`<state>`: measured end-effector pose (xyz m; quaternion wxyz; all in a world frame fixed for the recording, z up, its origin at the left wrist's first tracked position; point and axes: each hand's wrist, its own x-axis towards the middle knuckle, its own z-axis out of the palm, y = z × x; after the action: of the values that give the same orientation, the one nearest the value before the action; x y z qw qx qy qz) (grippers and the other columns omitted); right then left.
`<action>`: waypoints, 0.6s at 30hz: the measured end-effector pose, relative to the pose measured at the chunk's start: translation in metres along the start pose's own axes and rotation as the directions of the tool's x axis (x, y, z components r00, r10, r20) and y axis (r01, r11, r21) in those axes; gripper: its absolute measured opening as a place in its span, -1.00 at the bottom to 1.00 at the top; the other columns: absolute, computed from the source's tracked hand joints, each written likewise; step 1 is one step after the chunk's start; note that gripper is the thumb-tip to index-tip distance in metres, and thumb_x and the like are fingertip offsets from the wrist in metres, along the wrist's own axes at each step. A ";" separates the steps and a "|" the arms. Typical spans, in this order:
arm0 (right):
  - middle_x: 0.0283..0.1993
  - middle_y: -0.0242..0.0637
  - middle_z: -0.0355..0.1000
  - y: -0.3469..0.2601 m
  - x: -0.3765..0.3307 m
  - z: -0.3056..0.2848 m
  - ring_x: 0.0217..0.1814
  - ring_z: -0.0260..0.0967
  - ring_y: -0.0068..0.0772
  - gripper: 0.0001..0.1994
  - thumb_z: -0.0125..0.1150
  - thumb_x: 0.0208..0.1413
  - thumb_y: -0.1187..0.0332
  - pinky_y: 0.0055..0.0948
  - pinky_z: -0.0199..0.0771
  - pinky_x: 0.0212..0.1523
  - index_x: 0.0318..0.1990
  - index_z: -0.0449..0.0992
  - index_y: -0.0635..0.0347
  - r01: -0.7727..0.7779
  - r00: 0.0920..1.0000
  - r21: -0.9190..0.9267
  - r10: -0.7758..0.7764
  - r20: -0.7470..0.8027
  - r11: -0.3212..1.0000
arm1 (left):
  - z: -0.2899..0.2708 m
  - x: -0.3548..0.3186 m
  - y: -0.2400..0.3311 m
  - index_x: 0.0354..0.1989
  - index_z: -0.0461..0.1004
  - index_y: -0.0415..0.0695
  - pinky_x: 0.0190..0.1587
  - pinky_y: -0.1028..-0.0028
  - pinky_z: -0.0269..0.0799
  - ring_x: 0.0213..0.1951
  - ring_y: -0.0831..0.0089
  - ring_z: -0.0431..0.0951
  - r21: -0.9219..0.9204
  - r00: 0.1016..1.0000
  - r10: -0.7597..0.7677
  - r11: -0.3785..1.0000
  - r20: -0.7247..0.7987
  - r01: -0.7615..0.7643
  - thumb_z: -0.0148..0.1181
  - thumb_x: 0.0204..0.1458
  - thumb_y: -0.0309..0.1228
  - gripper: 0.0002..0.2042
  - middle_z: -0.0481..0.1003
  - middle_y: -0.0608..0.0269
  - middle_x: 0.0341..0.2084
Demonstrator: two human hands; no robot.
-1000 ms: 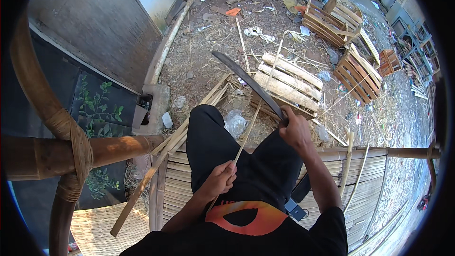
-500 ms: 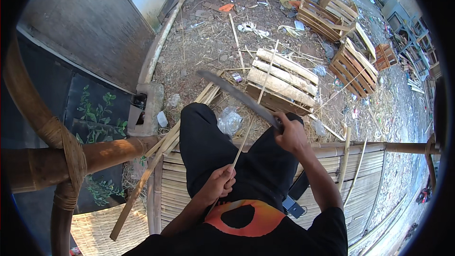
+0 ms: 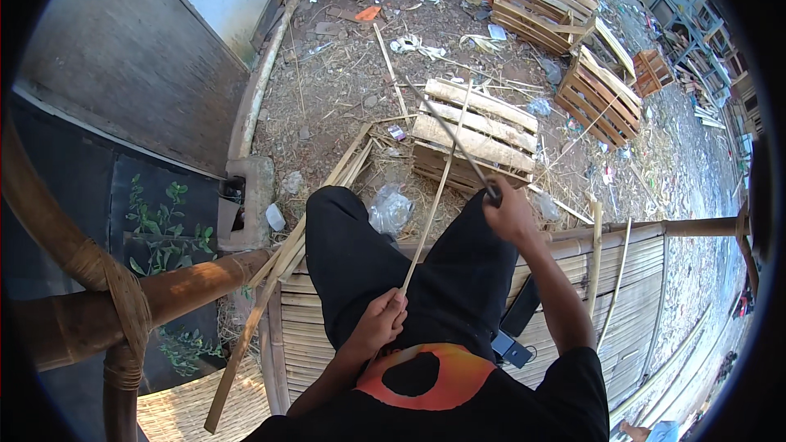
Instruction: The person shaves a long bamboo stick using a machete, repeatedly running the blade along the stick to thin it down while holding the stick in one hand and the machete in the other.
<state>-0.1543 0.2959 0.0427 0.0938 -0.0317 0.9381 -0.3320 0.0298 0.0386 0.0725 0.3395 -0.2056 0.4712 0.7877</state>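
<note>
The left hand is closing its fingers around the near part of a long, thin, pale-yellow bamboo strip, which is slanting away from the lap, far and slightly right, between the knees of the black cloth trousers. The right hand, farther off and to the right, is clenching the handle of a long, curved, dark metal knife, whose blade is pointing far and left and crossing the strip in view; whether the two are touching, I cannot tell. The strip is looking light and springy, likely bending along its length and perhaps splintering at its edges, so a firm grasp at the near end, clear of the blade, is seeming best. The knife is looking stiff and heavier toward its blade, so the handle is offering the only safe hold
</note>
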 end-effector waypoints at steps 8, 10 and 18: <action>-0.39 -0.06 0.53 0.018 -0.019 0.011 -0.28 0.51 0.07 -0.50 0.36 -0.26 0.25 -0.06 0.49 -0.27 -0.04 0.44 -0.03 0.305 0.947 -0.360 -0.241 0.211 0.882 | 0.001 -0.001 0.005 -0.36 0.21 -0.03 -0.68 0.67 -0.06 -0.69 0.76 0.02 0.077 0.996 -0.082 0.994 0.036 0.079 -0.19 0.37 -0.16 -0.72 0.07 0.53 -0.65; -0.38 0.04 0.52 0.029 0.001 0.009 -0.30 0.50 0.13 -0.53 0.32 -0.17 0.25 -0.01 0.50 -0.24 -0.02 0.43 0.04 0.099 0.994 -0.388 -0.077 0.073 0.916 | -0.001 -0.009 -0.007 -0.38 0.20 -0.03 -0.70 0.66 -0.12 -0.72 0.76 -0.04 0.076 0.997 -0.070 0.995 0.011 0.069 -0.21 0.37 -0.15 -0.71 0.05 0.53 -0.68; -0.44 0.01 0.51 0.005 -0.029 0.015 -0.36 0.50 0.13 -0.48 0.28 -0.10 0.24 0.01 0.50 -0.27 0.08 0.32 0.05 0.214 0.964 -0.361 -0.135 0.230 0.908 | 0.000 0.002 -0.013 -0.32 0.25 -0.07 -0.65 0.67 -0.03 -0.67 0.76 0.04 0.072 0.998 -0.048 0.996 -0.044 0.051 -0.17 0.37 -0.23 -0.77 0.09 0.54 -0.65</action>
<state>-0.1227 0.2940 0.0330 0.1494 -0.1667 0.9638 -0.1450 0.0381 0.0437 0.0641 0.3562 -0.2212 0.5016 0.7567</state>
